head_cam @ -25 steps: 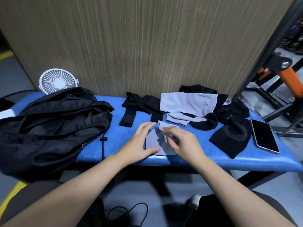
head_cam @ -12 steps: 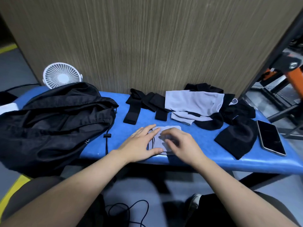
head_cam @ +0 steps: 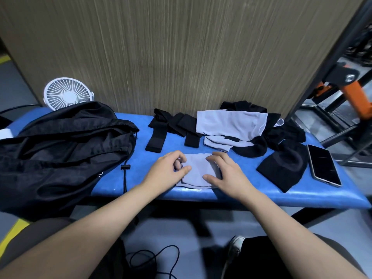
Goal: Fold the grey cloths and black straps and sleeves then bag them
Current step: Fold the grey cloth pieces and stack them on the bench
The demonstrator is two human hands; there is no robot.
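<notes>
Small grey cloth (head_cam: 196,170), near edge of blue bench (head_cam: 302,198): left hand (head_cam: 167,171) pinches its left edge, right hand (head_cam: 225,172) presses flat on its right side, steadying the fold.

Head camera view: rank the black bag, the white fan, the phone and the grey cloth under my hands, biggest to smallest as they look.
1. black bag
2. white fan, partly hidden behind the bag
3. grey cloth and phone: too alike to rank, with the cloth partly covered by both hands.
</notes>
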